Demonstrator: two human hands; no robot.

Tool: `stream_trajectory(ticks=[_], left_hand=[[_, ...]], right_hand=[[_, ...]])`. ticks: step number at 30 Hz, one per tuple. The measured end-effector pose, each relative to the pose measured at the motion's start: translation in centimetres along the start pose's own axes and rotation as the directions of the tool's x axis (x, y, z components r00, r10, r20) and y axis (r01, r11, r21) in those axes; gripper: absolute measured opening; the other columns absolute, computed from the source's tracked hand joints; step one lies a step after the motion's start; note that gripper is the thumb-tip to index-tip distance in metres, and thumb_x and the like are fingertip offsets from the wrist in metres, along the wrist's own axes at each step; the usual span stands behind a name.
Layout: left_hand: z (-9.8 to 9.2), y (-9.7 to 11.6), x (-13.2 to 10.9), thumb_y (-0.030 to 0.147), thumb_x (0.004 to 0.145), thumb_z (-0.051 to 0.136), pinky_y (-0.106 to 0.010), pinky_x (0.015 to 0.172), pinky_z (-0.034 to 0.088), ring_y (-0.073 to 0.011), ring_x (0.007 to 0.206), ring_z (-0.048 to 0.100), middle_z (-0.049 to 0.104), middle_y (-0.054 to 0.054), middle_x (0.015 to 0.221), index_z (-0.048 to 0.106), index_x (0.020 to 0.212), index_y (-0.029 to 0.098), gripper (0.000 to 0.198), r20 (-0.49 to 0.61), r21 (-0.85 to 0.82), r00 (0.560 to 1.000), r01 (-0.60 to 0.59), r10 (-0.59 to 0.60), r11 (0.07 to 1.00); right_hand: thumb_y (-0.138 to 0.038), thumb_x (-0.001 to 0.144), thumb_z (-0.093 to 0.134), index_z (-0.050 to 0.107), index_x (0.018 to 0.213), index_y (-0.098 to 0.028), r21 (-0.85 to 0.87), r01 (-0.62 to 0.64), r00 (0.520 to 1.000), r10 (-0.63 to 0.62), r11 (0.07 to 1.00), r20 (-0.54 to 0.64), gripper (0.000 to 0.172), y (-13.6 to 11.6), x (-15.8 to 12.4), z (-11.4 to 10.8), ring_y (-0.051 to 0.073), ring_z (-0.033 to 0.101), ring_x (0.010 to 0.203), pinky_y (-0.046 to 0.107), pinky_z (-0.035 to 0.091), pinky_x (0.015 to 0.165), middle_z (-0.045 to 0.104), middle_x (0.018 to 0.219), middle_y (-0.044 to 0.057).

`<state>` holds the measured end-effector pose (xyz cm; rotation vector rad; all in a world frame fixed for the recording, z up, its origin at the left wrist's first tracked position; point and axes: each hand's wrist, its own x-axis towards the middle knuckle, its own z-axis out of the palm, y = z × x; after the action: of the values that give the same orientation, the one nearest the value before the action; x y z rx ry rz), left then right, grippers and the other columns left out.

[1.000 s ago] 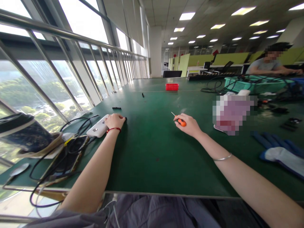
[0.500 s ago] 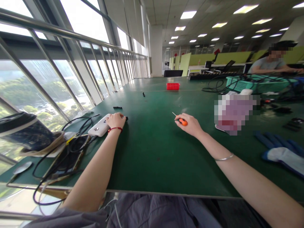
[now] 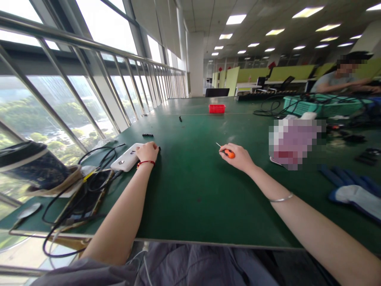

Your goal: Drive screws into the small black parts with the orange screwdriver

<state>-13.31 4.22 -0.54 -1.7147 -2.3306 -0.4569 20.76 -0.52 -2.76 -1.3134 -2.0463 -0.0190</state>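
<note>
My left hand (image 3: 148, 153) rests on the green table (image 3: 190, 190), fingers curled over a small black object whose shape I cannot make out, right beside a white flat device (image 3: 127, 157). A red cord circles that wrist. My right hand (image 3: 239, 157) is closed around a small orange-handled screwdriver (image 3: 227, 152), its thin metal tip pointing up and left above the table surface. A silver bangle sits on my right forearm.
Black cables (image 3: 86, 190) and a dark bag (image 3: 32, 167) crowd the left edge by the window railing. Blue and white gloves (image 3: 351, 190) lie at right. A red tray (image 3: 217, 108) and teal basket (image 3: 315, 105) stand farther back. Another person (image 3: 342, 79) sits at far right.
My left hand has slid slightly to the right beside the white device. The right hand and screwdriver have barely shifted.
</note>
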Motion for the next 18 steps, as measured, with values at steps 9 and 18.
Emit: stream_trajectory(ticks=[9,18], left_hand=[[-0.2,-0.1,0.3,0.029,0.077,0.05,-0.041,0.098,0.03,-0.0274,0.101,0.06,0.07,-0.008,0.101,0.069,0.095,0.02,0.027,0.078,-0.137,0.996,0.046,-0.035,0.989],[-0.1,0.8,-0.1,0.029,0.075,0.055,-0.04,0.089,0.04,-0.0279,0.097,0.061,0.07,-0.008,0.098,0.069,0.091,0.019,0.024,0.05,-0.167,0.995,-0.074,0.083,0.983]], right_hand=[[-0.044,0.082,0.049,0.063,0.076,-0.026,0.065,-0.105,0.986,0.113,0.992,-0.125,0.024,-0.5,0.2,-0.6,0.018,0.062,0.067,0.027,0.039,0.058,0.069,0.073,-0.001],[-0.03,0.071,0.056,0.052,0.079,-0.023,0.309,-0.148,0.932,0.238,0.94,-0.275,0.012,-2.7,0.5,-1.4,0.017,0.059,0.067,0.027,0.042,0.06,0.063,0.075,0.001]])
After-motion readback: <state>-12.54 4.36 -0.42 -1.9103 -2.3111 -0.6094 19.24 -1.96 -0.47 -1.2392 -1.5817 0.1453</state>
